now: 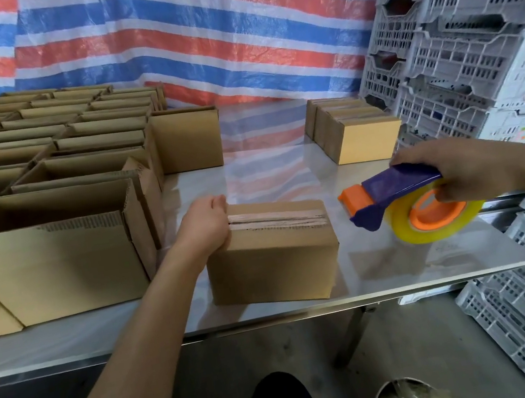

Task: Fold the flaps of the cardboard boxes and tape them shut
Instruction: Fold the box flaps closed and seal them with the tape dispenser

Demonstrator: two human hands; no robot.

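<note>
Small cardboard box point(272, 256) sits near the front edge of the steel surface point(404, 265), flaps folded down, centre seam showing raw corrugated edges and what looks like a strip of clear tape along it; cannot tell if that tape is fully seated. Left hand point(205, 225) clamped over the box's left top edge, pinning it. Right hand point(464, 168) wrapped around the handle of the tape dispenser point(396, 197), which hangs just right of the box, not touching it. Risks, as I judge them: the surface is polished and slick, so a hard pull of the dispenser could skate the light box toward the edge if the left hand eases; the flaps look slightly sprung at the seam, so tape laid off-centre would catch one flap only and leave a gap; the orange cutter end points toward the left hand's side of the box, so a run carried too far could nick fingers. Materials: box is matte brown corrugated board, crisp rectangular; dispenser is glossy purple and orange plastic with a translucent yellowish tape roll point(438, 218); open-topped boxes point(55, 254) crowd the left, closed ones point(363, 143) stand at the back right; perforated white plastic crates point(470, 35) stacked at right; striped woven tarpaulin point(192, 36) behind.
</note>
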